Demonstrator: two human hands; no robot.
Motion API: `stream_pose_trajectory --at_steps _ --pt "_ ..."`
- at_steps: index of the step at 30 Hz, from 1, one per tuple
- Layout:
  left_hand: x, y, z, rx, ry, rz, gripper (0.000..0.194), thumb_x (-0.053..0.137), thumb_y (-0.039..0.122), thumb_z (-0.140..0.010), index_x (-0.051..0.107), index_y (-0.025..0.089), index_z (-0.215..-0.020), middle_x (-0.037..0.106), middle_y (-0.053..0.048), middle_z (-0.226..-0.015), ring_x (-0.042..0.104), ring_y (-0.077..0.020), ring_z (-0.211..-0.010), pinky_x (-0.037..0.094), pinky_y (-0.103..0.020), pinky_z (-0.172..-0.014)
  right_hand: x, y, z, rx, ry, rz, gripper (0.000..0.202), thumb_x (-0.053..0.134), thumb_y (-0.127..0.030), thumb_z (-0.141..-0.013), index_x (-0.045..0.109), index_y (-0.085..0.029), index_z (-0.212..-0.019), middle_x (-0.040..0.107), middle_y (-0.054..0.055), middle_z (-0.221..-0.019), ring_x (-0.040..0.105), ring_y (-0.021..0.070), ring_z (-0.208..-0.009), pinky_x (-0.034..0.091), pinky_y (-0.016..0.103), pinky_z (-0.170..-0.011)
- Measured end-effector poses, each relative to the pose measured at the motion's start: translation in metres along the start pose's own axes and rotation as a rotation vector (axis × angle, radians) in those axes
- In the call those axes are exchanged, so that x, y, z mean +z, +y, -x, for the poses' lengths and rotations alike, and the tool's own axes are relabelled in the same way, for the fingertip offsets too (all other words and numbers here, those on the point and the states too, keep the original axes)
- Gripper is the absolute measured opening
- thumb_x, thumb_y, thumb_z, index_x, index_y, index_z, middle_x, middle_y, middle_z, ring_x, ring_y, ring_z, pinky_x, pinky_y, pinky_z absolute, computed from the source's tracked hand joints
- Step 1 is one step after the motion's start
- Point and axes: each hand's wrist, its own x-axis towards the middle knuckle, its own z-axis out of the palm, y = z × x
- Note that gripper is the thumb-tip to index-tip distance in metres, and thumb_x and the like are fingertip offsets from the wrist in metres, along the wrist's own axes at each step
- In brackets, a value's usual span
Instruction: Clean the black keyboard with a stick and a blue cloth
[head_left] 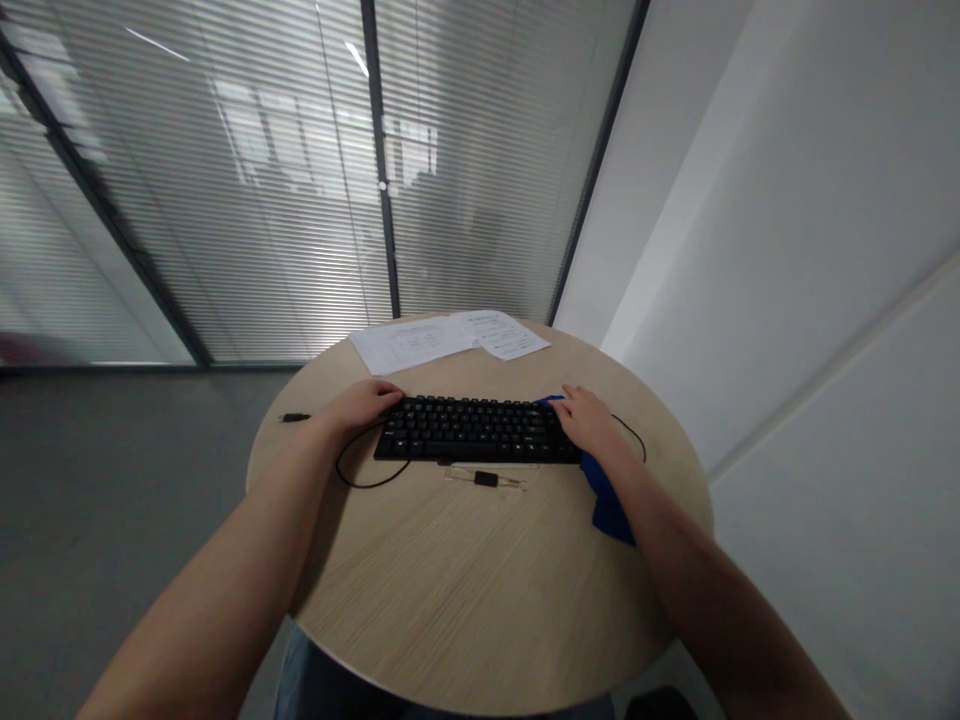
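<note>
A black keyboard lies flat across the middle of the round table. At its upper left corner, my left hand has its fingers closed on the edge. Over the keyboard's right end, my right hand grips a blue cloth against the keys. Part of that cloth hangs out below the hand onto the table, and a small piece shows above the fingers. A thin black cable loops beside the left hand and forearm. Its plug lies to the left of the wrist.
White printed papers lie at the table's far side. Just below the keyboard is a small black item with thin, clear-looking pieces around it. The round wooden table stands near a white wall and a glass partition with blinds.
</note>
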Motion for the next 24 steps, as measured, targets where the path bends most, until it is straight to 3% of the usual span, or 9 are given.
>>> stream_pose_trajectory --at_steps 9,15,21,24 --pt "0.0012 -0.0052 -0.0027 0.016 -0.005 0.004 0.046 0.052 0.052 -0.076 0.078 0.019 -0.095 0.079 -0.007 -0.096 0.070 -0.0276 -0.096 0.051 -0.034 -0.089 -0.0014 0.0017 0.0028 0.010 0.019 0.023 0.040 0.042 -0.034 -0.100 0.080 -0.023 -0.100 0.061 0.005 -0.142 0.049 0.0249 -0.135 0.035 0.039 -0.115" --pt "0.0021 -0.0049 -0.0034 0.011 -0.007 -0.010 0.046 0.052 0.050 -0.076 0.078 0.018 -0.096 0.079 -0.008 -0.097 0.071 -0.0274 -0.094 0.052 -0.034 -0.087 -0.0041 -0.0010 0.0021 0.033 -0.005 0.022 0.045 0.037 -0.039 -0.102 0.079 -0.023 -0.106 0.059 0.008 -0.143 0.056 0.0241 -0.129 0.039 0.037 -0.112" --pt "0.0030 -0.0069 -0.0039 0.014 0.003 -0.003 0.046 0.052 0.052 -0.076 0.078 0.020 -0.095 0.079 -0.008 -0.098 0.070 -0.0281 -0.098 0.052 -0.034 -0.088 -0.0086 -0.0013 0.0051 0.023 0.004 0.021 0.038 0.045 -0.034 -0.098 0.080 -0.021 -0.094 0.062 0.008 -0.139 0.054 0.0233 -0.129 0.037 0.035 -0.114" --pt "0.0027 -0.0055 -0.0037 -0.002 0.006 0.001 0.046 0.053 0.052 -0.074 0.079 0.019 -0.093 0.079 -0.008 -0.095 0.070 -0.0285 -0.095 0.051 -0.035 -0.089 -0.0089 -0.0007 0.0060 0.045 -0.004 0.019 0.039 0.044 -0.036 -0.099 0.080 -0.023 -0.098 0.061 0.007 -0.141 0.055 0.0238 -0.129 0.038 0.036 -0.113"
